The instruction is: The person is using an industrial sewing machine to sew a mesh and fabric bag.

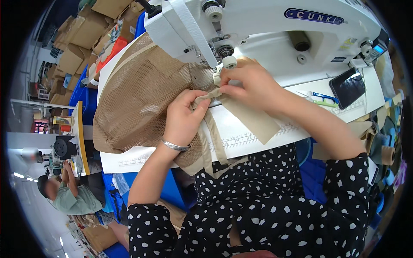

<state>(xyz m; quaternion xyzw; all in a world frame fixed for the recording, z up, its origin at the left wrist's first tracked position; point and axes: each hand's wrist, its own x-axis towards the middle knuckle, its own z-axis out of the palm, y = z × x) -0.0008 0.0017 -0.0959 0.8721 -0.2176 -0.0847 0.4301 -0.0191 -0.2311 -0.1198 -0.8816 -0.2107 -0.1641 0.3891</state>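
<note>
Just below the head of a white sewing machine (pixel 266 17), the left hand (pixel 187 117) has its grip clamped on the beige edging (pixel 211 94) of a tan mesh (pixel 137 92). The right hand (pixel 249 81), closer to the needle, also has its grip together on the edging, fingertips partly hidden. The mesh spreads left over the bench (pixel 111 162), while a wide band (pixel 254 120) slants down from beneath the right hand. A phone (pixel 347 88) lies farther right.
</note>
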